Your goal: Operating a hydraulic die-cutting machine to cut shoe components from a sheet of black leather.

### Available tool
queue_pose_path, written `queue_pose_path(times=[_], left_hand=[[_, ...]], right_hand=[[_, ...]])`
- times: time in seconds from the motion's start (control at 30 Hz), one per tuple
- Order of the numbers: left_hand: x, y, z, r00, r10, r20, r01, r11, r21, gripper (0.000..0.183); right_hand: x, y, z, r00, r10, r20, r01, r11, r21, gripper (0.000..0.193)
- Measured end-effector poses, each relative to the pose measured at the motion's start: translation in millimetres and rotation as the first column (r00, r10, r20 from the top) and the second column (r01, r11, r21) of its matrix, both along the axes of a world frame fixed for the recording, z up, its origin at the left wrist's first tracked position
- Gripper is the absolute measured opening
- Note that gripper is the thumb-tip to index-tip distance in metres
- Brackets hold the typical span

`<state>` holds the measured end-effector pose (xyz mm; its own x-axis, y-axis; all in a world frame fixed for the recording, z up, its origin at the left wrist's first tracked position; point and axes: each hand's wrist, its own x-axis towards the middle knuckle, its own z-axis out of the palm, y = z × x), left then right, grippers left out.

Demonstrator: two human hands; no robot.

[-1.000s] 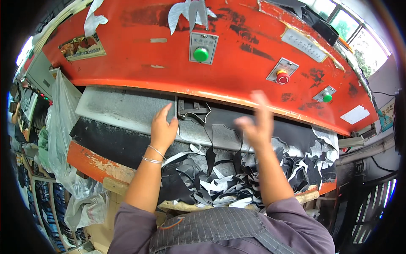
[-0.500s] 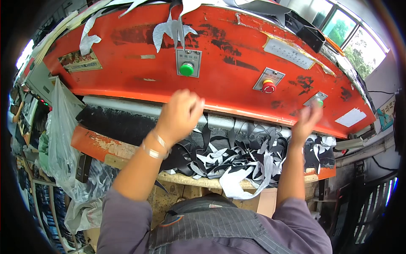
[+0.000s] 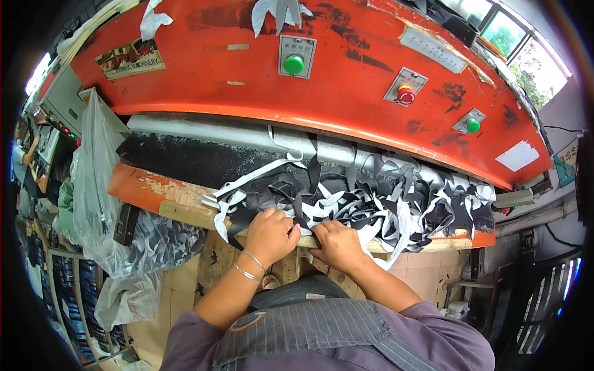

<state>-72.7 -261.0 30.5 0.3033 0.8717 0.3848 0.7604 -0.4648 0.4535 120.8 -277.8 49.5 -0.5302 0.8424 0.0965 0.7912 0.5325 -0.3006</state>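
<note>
My left hand (image 3: 270,235) is at the front edge of the work table, its fingers curled down onto black and white offcuts (image 3: 377,207). Two bracelets circle that wrist. Just to its right, my right hand (image 3: 338,245) is closed in the same heap, beside a white strip. Both sets of fingertips are partly hidden among the pieces. The offcuts are thin, curved strips, tangled across the middle and right of the black table surface (image 3: 179,154). One long white strip (image 3: 257,175) stretches toward the back.
Behind the table spans a red machine beam (image 3: 216,86) with a green button (image 3: 294,64), a red stop button (image 3: 405,94) and a smaller green button (image 3: 473,126). Clear plastic bags (image 3: 99,191) hang at left. An orange table end (image 3: 139,185) juts out there.
Both hands have come down from in front of the beam, the right one from beside the smaller green button, to the offcuts at the table's front edge. The beam appears higher in view.
</note>
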Motion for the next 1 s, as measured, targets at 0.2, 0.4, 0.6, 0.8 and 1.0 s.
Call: queue_pose_path(times=[0.2,0.4,0.6,0.8,1.0], left_hand=[[-3,6,19,0.989,-0.13,-0.076,0.11,0.968,-0.225,0.021],[-46,72,51,0.869,-0.111,0.482,0.447,0.592,-0.671,0.022],[-66,157,8,0.721,0.314,0.618,0.254,0.711,-0.656,0.053],[-58,160,-5,0.483,0.171,0.859,0.447,0.795,-0.41,0.083],[-88,127,-8,0.849,0.41,0.333,0.184,0.363,-0.914,0.042]], right_hand=[[19,50,43,0.947,0.273,0.168,-0.16,0.857,-0.49,0.047],[-25,236,38,0.999,-0.043,0.02,0.043,0.999,-0.005,0.075],[-44,300,-9,0.998,0.029,0.056,-0.018,0.983,-0.185,0.064],[-53,203,-5,0.823,-0.101,-0.559,-0.263,0.804,-0.533,0.053],[-7,226,4,0.941,0.053,-0.335,-0.122,0.975,-0.188,0.042]])
